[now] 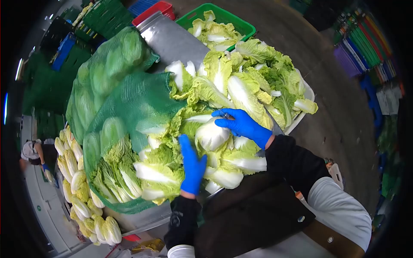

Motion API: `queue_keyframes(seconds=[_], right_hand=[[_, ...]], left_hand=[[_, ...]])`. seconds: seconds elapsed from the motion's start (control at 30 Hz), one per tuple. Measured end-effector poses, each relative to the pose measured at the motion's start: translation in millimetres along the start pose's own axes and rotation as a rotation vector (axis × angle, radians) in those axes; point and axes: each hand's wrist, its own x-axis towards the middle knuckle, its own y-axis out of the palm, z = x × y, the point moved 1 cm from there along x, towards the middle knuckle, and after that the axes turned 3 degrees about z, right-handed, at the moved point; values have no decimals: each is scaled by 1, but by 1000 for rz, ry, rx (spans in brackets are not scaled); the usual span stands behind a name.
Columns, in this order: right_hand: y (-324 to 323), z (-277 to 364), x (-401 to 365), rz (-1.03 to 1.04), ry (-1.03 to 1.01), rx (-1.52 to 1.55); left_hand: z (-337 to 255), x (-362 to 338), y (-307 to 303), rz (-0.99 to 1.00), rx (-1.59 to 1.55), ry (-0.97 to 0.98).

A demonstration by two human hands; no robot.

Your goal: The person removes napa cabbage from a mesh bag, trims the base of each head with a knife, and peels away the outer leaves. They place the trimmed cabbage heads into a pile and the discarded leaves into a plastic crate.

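A napa cabbage (212,135) with its white base turned up lies among loose leaves in front of me. My right hand (245,124), in a blue glove, reaches over that base, fingers curled round a small dark metal tool (225,115); its kind is mostly hidden. On the cabbage's left side, my left hand (192,167), also gloved in blue, has its fingers stretched out and rests against the leaves. Trimmed outer leaves (159,174) lie to its left. Beyond them, whole cabbages (116,148) sit in the mouth of a green mesh sack (140,96).
A big heap of leaves (245,86) fills a white tub (308,96) at the right. Behind stand a green crate (247,28) and a metal surface (172,38). Pale cabbages (79,193) are piled at the left, where another person (32,150) stands farther off.
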Motion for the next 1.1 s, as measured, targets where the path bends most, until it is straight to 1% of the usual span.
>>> queue_keyframes(seconds=[0.03, 0.07, 0.1, 0.17, 0.2, 0.23, 0.3, 0.37, 0.43, 0.53, 0.57, 0.6, 0.63, 0.7, 0.73, 0.77, 0.8, 0.83, 0.9, 0.93, 0.97, 1.03, 1.07, 1.1], right_hand=[[0, 0, -1, -13, 1, 4], [2, -1, -4, -9, 18, 30], [2, 1, -2, -1, 23, 47], [6, 2, 0, 0, -28, 57], [10, 1, -1, 1, -68, 72], [12, 1, -1, 4, -69, 72], [16, 2, -1, -33, -58, 19], [15, -3, 0, -31, -72, 25], [13, -8, 2, -25, -86, 31], [14, -6, 4, 22, -134, 72], [14, 0, 1, 83, -269, 88], [15, 7, -3, 145, -398, 105], [15, 18, -8, 146, -403, 107], [15, 43, -21, 217, -293, -128], [16, 48, -23, 225, -216, -121], [16, 54, -26, 224, -214, -115], [17, 59, -27, 280, -213, -170], [17, 61, -29, 337, -212, -226], [18, 61, -29, 370, -198, -220], [19, 59, -30, 399, -184, -219], [19, 53, -28, 401, -180, -215], [20, 38, -23, 418, -163, -172], [21, 35, -23, 406, -207, -186], [22, 32, -25, 413, -205, -184]], left_hand=[[-16, 2, -10, -115, 170, 36], [-47, 7, -26, -172, 129, 119], [-53, 6, -26, -177, 127, 122], [-61, 1, -15, -65, -96, 20], [-63, 4, -2, -167, -114, -22], [-59, 10, 3, -169, -112, -22], [-46, 17, 14, -90, -369, -213], [-26, 21, 14, -112, -330, -211], [-15, 23, 8, 13, -505, -225], [-11, 22, -5, 4, -486, -222], [-13, 21, -9, 4, -482, -215], [-18, 16, -16, -65, -656, -271], [-22, 15, -21, -137, -829, -326], [-32, 19, -33, -120, -796, -320], [-46, 19, -44, 8, -843, -238], [-53, 18, -51, 138, -887, -159], [-52, 15, -54, 169, -873, -215], [-53, 11, -57, 171, -869, -223], [-55, 2, -62, 238, -967, -355], [-47, -1, -60, 234, -999, -349], [-43, -5, -60, 234, -998, -355], [-38, -12, -59, 235, -1150, -422], [-33, -17, -54, 211, -1180, -472], [-29, -22, -51, 204, -1180, -476]])
